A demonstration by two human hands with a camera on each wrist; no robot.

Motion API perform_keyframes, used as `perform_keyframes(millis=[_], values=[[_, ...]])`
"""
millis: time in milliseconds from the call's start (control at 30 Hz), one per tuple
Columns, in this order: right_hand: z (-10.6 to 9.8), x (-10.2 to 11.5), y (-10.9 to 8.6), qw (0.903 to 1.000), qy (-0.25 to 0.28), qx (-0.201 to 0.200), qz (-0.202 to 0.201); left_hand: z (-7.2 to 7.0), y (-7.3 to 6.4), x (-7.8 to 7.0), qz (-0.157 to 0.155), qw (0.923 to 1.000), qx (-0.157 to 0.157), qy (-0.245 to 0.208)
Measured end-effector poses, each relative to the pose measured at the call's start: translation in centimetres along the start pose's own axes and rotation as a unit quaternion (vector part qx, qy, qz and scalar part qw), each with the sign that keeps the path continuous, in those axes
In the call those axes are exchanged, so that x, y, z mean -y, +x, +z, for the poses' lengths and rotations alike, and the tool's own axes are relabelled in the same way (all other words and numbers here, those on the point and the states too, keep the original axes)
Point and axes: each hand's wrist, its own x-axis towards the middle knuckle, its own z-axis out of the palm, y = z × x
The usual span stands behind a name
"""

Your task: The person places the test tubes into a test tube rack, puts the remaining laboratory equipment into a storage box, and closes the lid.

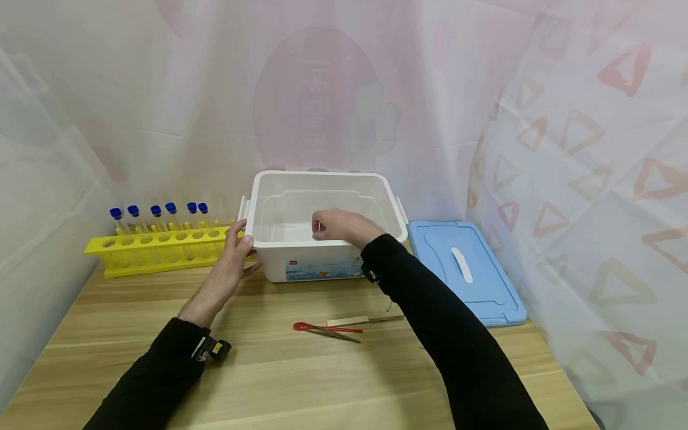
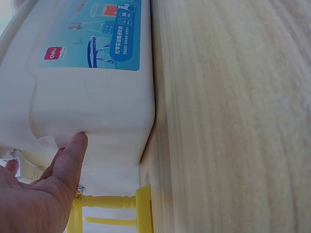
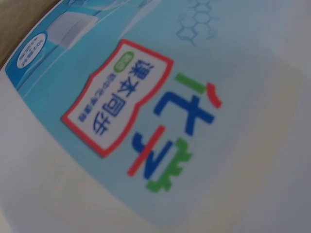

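A white plastic storage box [image 1: 271, 257] with a blue printed label [image 1: 321, 269] stands at the back middle of the table. My left hand [image 1: 228, 266] rests against its front left corner, by the side handle. In the left wrist view, one outstretched finger [image 2: 72, 158] touches the box wall. My right hand [image 1: 344, 226] reaches over the front rim into the box, fingers curled. Its fingertips are hidden; I cannot tell whether they hold anything. The right wrist view shows only the label [image 3: 146, 107] close up.
Left of the box, a yellow rack [image 1: 161, 239] holds several blue-capped test tubes. A blue lid [image 1: 446, 269] lies on the right. In front lie a red spoon [image 1: 309, 326], a thin metal tool [image 1: 338, 335] and a pale wooden clamp [image 1: 346, 321]. Printed curtains enclose the table.
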Motion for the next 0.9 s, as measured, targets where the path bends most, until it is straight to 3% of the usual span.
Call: perform_keyframes(millis=[300, 533, 667, 900], values=[[0.0, 0.5, 0.0, 0.9947, -0.040, -0.095, 0.007, 0.0, 0.0, 0.0, -0.004, 1.0000, 0.000, -0.002], [0.0, 0.5, -0.2, 0.9762, -0.106, -0.189, -0.009, 0.0, 0.0, 0.0, -0.008, 1.0000, 0.004, -0.004], [0.0, 0.8, -0.5, 0.9694, -0.134, -0.206, 0.003, 0.0, 0.1, -0.1, -0.010, 0.9999, 0.005, -0.008], [-0.3, 1.2, -1.3, 0.9730, -0.119, -0.197, 0.020, 0.0, 0.1, -0.2, -0.011, 0.9999, 0.005, -0.006]])
